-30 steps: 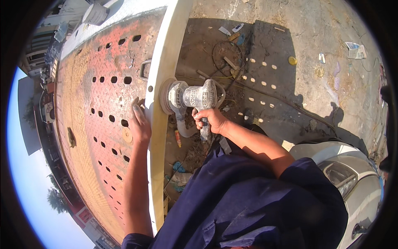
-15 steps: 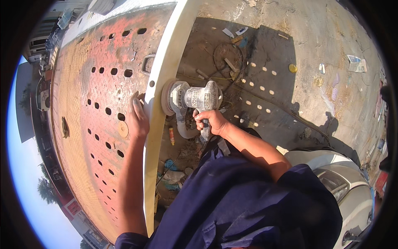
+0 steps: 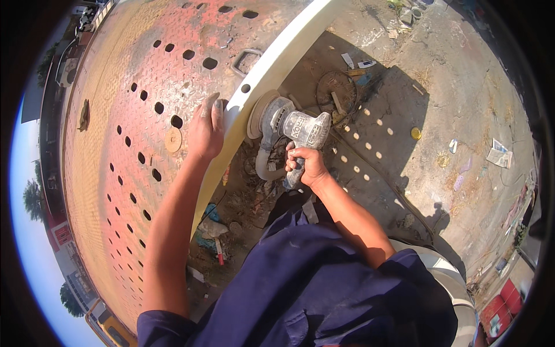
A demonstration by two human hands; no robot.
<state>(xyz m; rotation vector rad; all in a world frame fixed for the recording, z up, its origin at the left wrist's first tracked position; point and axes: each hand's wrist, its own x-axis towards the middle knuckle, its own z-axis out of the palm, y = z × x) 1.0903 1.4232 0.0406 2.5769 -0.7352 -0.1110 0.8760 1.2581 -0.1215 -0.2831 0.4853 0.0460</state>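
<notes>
In my right hand (image 3: pixel 306 165) is the handle of a dusty grey power sander (image 3: pixel 298 127), with the fingers wrapped round it. The sander's round pad (image 3: pixel 263 113) is against the side face of a long white and cream metal rail (image 3: pixel 286 49), just below a small round hole. My left hand (image 3: pixel 208 127) lies on the far side of the rail, on the worn red tread plate (image 3: pixel 185 87), its fingers stretched toward the rail's edge and nothing held. A tan round disc (image 3: pixel 173 140) lies on the plate next to this hand.
Rows of oval holes run through the plate, and a metal loop (image 3: pixel 247 62) stands by the rail. A cable (image 3: pixel 376 170) crosses the ground on the right. Paper scraps (image 3: pixel 499 154) and a yellow lid (image 3: pixel 415 133) lie there. A pale vehicle (image 3: pixel 445 272) stands behind my right arm.
The whole view has turned, so the rail leans more and both hands appear further right and higher. The sander stays against the rail near the hole, and my right hand keeps its grip.
</notes>
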